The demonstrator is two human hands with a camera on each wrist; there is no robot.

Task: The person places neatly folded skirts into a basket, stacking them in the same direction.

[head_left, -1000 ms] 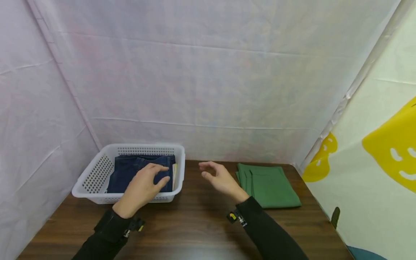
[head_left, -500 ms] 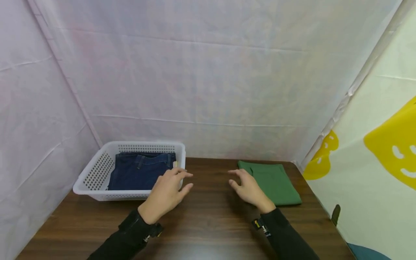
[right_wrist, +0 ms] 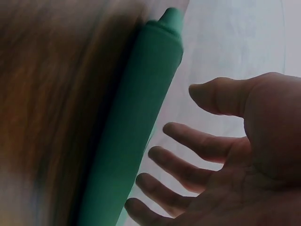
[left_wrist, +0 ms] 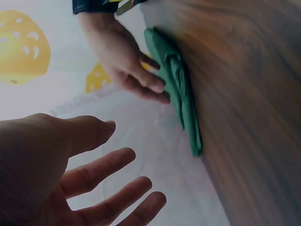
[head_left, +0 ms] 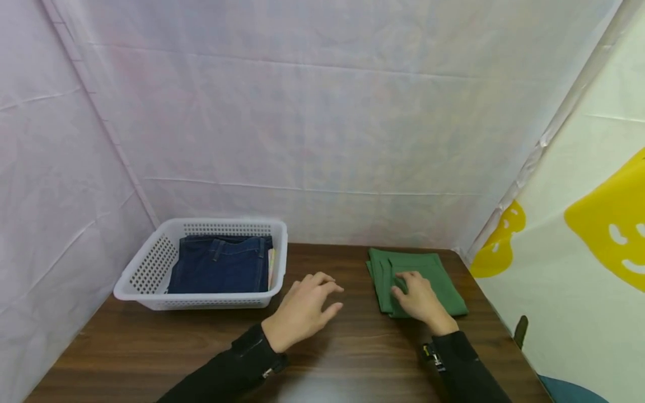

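Note:
A folded green cloth garment (head_left: pixel 443 288) lies flat at the right of the table. Over its front left part hovers my right hand (head_left: pixel 420 299), fingers loosely bent and thumb apart, holding nothing. In the right wrist view the garment's thick folded edge (right_wrist: pixel 134 117) runs beside the spread fingers. My left hand (head_left: pixel 304 310) is over the middle of the table, between the basket and the garment, with relaxed fingers and nothing in them. From the left wrist, the garment (left_wrist: pixel 176 89) shows side-on beyond my left hand (left_wrist: pixel 89 174), close to the right hand's fingertips.
A white perforated plastic basket (head_left: pixel 121 288) stands at the left of the brown wooden table (head_left: pixel 342 369). In it lie folded dark blue jeans (head_left: pixel 216 268) and a thin pale item (head_left: pixel 271 266) along their right side. White fabric walls (head_left: pixel 312 123) enclose the table's back and sides.
Both hands have moved right. My left hand has left the space over the basket for mid-table, and my right hand has come over the green garment. Basket and garment have not moved.

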